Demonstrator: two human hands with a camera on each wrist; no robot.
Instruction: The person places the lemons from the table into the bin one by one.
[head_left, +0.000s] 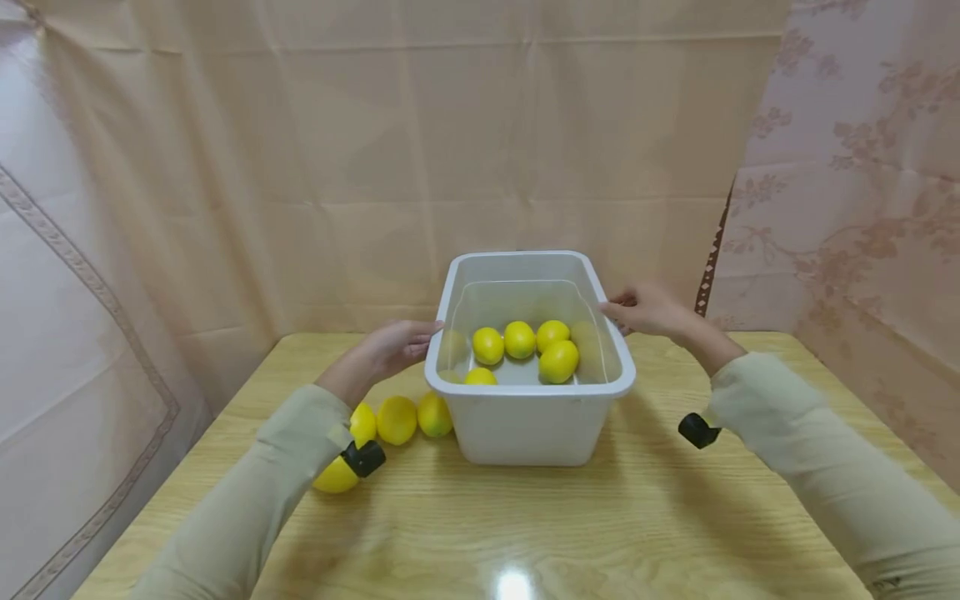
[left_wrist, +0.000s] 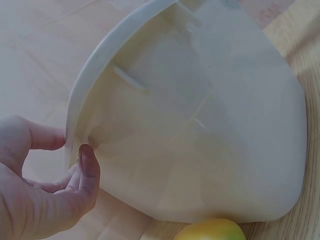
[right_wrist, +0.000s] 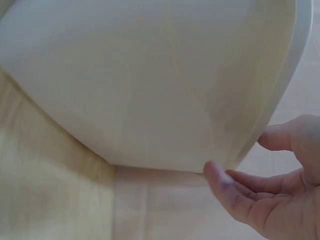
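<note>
A light grey plastic tub [head_left: 532,429] stands on the wooden table, with several yellow lemons [head_left: 520,340] inside on its floor. My left hand [head_left: 395,347] grips the tub's left rim; the left wrist view shows the thumb at the rim and the curled fingers [left_wrist: 89,165] under its lip. On the opposite side, my right hand [head_left: 647,311] pinches the right rim, thumb on the edge and fingers [right_wrist: 232,197] beneath it. More lemons [head_left: 397,419] lie on the table left of the tub, partly behind my left wrist.
The wooden table [head_left: 465,533] reaches back to a beige curtain [head_left: 360,167]. Patterned cloth [head_left: 862,167] hangs at the right and pale cloth [head_left: 67,350] at the left. A black wrist device [head_left: 363,458] sits near the loose lemons, another [head_left: 698,430] under the right sleeve.
</note>
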